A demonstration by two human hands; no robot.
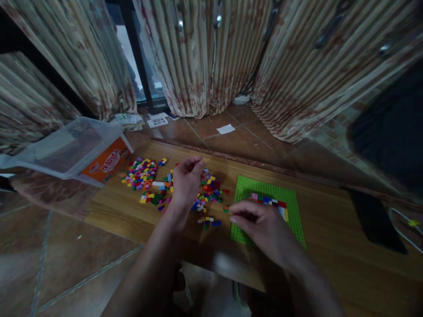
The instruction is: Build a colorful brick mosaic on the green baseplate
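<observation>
Landmark = green baseplate (264, 193), flat on the wooden table (330, 246).

Progress, by my read: early. Only 1 short row of bricks (271, 202) (pink, blue, yellow, red, white) sits on the plate, toward its far side; rest of the studs bare. Most stock is unplaced: loose bricks (148, 178) spread left of the plate, densest far left, thinner scatter right up to its left edge.

Right hand (261, 224) rests over the plate's near-left part, fingers curled toward the left edge, pinched loosely; can't tell if it has a brick, too blurred. Left hand (187, 180) hovers over the scatter left of the plate, fingertips drawn together as if nipping something small; contents not visible.

Around: clear plastic tub (66, 149) w/ orange label, tipped, far left of the plate. Dark phone-like slab (375, 220) right of the plate, white cable (406, 229) beyond. Curtains (205, 57) behind. Nothing blocks the plate except the right hand itself.
</observation>
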